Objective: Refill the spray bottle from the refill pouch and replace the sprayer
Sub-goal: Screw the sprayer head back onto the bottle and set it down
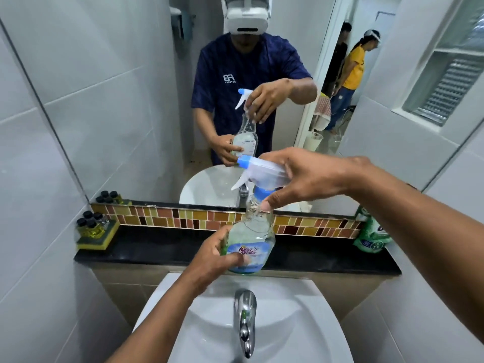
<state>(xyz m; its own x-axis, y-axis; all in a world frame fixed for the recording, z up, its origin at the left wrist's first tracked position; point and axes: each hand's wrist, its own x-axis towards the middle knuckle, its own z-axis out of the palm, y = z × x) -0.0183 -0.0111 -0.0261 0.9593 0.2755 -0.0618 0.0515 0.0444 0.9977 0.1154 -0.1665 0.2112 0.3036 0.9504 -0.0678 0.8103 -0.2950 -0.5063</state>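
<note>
Progress first, from the head view, the only one I have: my left hand [217, 254] is wrapped around the lower body of the clear plastic spray bottle with the blue-and-white label [248, 242], holding it upright over the back rim of the white ceramic sink [301, 318]. My right hand [311, 179] is closed over the translucent white sprayer with the blue nozzle and collar [262, 174], thumb down by the bottle neck. The sprayer sits on the neck — whether it is being unscrewed or tightened I cannot tell. Liquid level looks low behind the label, though that is hard to read, so I judge the pour is probably not yet done.

The green printed refill pouch [372, 237] stands on the black stone desk [162, 247] at the far right, well apart from the bottle and, as far as I can see, not yet opened.

Around: the chrome tap [245, 318] just below the bottle, small dark-capped bottles of yellow liquid on a yellow-green sponge [91, 229] at far left, and the wall mirror [131, 87] doubling everything. Nothing blocks the reach to the pouch.
</note>
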